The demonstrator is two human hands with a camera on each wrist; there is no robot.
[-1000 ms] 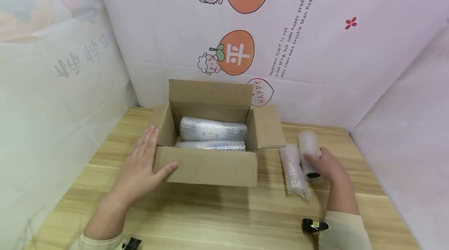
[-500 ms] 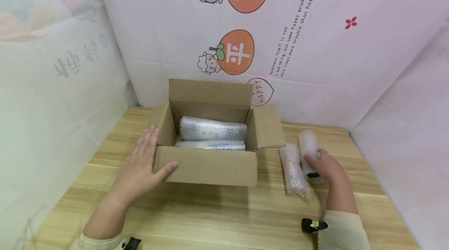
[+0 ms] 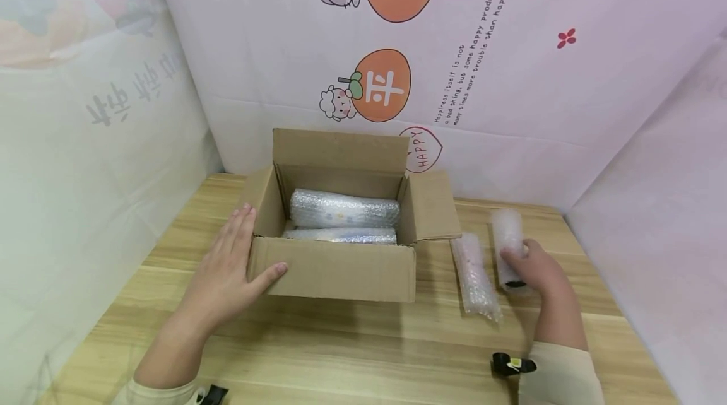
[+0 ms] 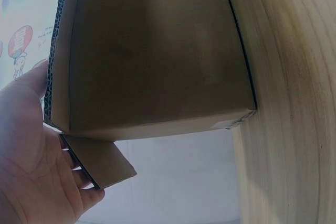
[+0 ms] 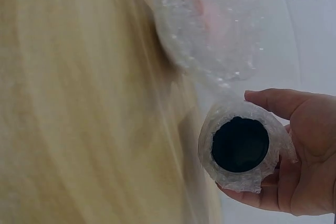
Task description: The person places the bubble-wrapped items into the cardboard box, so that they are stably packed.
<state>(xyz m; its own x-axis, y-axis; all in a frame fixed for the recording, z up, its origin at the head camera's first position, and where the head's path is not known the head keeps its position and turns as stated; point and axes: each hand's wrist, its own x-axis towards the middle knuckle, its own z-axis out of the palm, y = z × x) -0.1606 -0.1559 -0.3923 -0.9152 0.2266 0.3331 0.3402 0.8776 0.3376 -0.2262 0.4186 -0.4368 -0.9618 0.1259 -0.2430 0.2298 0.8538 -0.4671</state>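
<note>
A cardboard box (image 3: 335, 270) stands with its flaps spread. My left hand (image 3: 221, 266) rests at its front left corner, fingers straight along the left flap and thumb on the front flap. In the left wrist view the small side flap (image 4: 102, 163) partly covers those fingers. My right hand (image 3: 536, 269) grips a bubble-wrapped cylinder (image 3: 507, 231), thumb on one side and fingers on the other. Its round dark end (image 5: 240, 144) shows in the right wrist view. Left of it lies a flatter bubble-wrapped bundle (image 3: 474, 279) with pinkish contents.
Two bubble-wrapped rolls, a rear one (image 3: 343, 209) and a front one (image 3: 346, 236), lie side by side inside the box. The wooden table (image 3: 363, 354) ends at a printed cloth wall (image 3: 500, 159) behind, and pale cloth hangs on both sides.
My right hand has shifted slightly right with the bubble-wrapped cylinder, widening the gap to the flatter bundle. My left hand and the box have stayed in place.
</note>
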